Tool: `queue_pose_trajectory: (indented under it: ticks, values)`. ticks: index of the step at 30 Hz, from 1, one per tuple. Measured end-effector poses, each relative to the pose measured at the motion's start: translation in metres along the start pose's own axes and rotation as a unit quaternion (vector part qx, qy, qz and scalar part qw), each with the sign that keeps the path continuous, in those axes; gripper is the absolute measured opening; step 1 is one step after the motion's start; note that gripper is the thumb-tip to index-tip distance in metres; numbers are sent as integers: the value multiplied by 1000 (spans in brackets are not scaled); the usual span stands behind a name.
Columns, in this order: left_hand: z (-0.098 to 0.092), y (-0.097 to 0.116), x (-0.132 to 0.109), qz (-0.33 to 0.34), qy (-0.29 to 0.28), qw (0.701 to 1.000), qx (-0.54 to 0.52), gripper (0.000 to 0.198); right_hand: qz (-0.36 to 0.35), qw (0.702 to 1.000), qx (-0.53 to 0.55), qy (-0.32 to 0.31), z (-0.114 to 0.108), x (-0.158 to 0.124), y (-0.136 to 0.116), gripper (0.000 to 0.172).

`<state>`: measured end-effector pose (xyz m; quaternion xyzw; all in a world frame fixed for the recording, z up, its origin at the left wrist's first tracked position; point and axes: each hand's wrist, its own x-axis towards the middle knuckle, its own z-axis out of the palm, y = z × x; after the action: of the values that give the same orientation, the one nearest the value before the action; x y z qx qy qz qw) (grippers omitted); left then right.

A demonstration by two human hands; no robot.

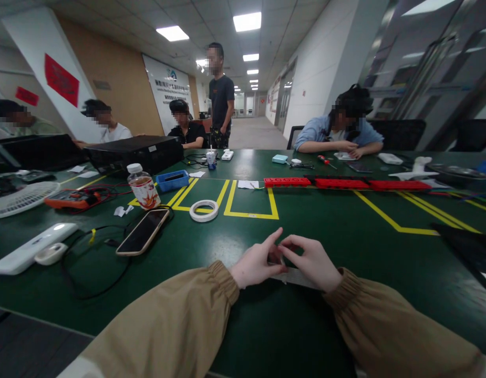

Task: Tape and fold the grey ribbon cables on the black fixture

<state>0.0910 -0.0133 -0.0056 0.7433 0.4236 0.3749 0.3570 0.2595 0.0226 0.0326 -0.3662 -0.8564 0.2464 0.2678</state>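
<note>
Both of my hands meet over the green table, close in front of me. My left hand is closed, its index finger pointing up and its thumb against a pale, flat strip. That strip runs to the right beneath my right hand; its exact kind is unclear. The thumb and index finger of my right hand are pinched together beside the left fingers. A small whitish bit shows between the hands, too small to name. Beyond them lies a roll of white tape flat on the table.
To the left are a phone, a drink bottle, a multimeter, a blue tray and cables. Red blocks line the table ahead, past yellow tape markings. A dark flat object lies right. Several people sit around; one stands.
</note>
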Motion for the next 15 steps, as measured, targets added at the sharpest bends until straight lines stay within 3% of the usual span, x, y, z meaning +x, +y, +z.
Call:
queue_pose_trajectory:
  ticks: [10,15]
  values:
    - [-1,-12,4,-17,-14,995,-98,95,-23,997,-4,69,2,-2,4,20]
    - [-3,-9,7,-33,-14,991,-128,85,-65,989,-54,120,2,-2,7,18]
